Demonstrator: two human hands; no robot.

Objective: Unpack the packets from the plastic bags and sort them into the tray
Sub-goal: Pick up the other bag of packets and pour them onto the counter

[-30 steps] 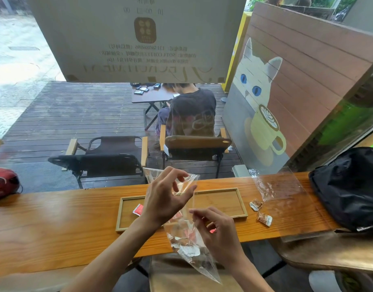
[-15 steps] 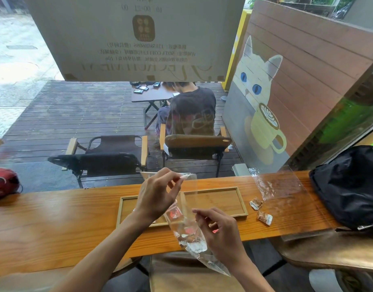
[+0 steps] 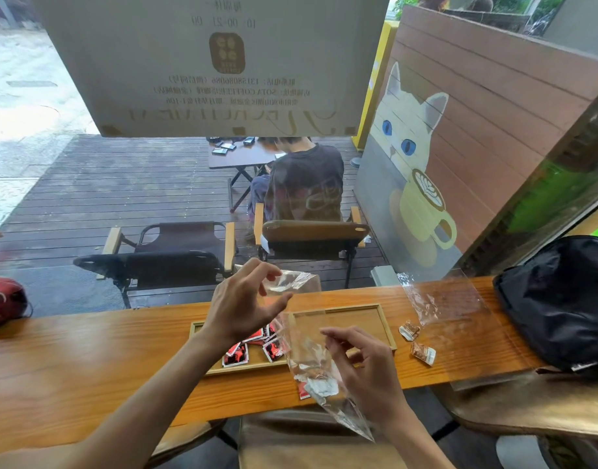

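Observation:
My left hand (image 3: 241,304) pinches the open mouth of a clear plastic bag (image 3: 307,353) and holds it above the wooden tray (image 3: 358,314). Lower down, my right hand (image 3: 365,367) grips the same bag near its bottom, where a few packets (image 3: 316,387) still sit inside. Several red and black packets (image 3: 253,348) lie in the left part of the tray, under my left hand. Two brown packets (image 3: 417,343) lie on the counter to the right of the tray.
A second clear plastic bag (image 3: 439,301) lies flat on the wooden counter (image 3: 71,367), right of the tray. A black backpack (image 3: 561,299) fills the counter's right end. A red object (image 3: 3,299) sits at the far left. Chairs and a seated person are beyond the glass.
Red packets have dropped from the bag into the left part of the tray. The bag is emptier and my left hand has shifted its mouth slightly right.

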